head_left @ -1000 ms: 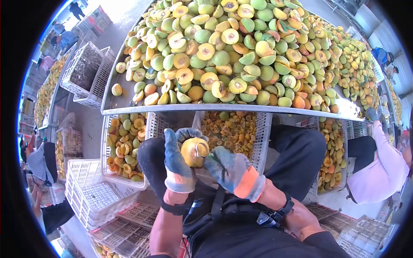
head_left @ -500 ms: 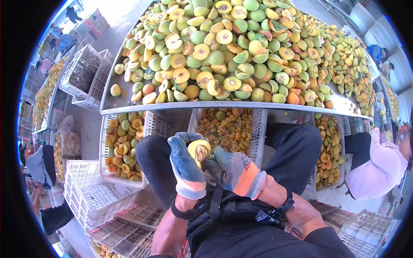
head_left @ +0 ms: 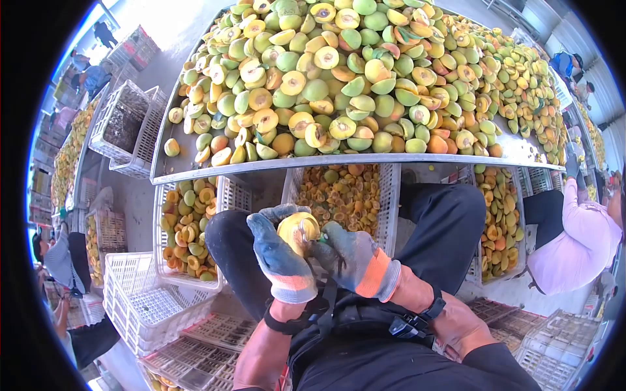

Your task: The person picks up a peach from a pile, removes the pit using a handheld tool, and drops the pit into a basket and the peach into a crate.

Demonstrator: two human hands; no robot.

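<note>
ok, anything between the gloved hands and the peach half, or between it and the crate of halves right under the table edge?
Nothing visible. The left hand cups the peach half directly and the right hand presses against it. The white crate of halves sits open just beyond, below the metal table edge, with only open air between.

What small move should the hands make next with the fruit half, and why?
Probably scoop the pit out: the left hand cups the peach half cut face up, and the right hand presses a small tool at its centre, above the crate of pitted halves.

both gloved hands, left hand [head_left: 279, 259] & right hand [head_left: 349, 257], grip a halved peach [head_left: 298, 232] (cut side up) over white crates [head_left: 339, 195].
</note>
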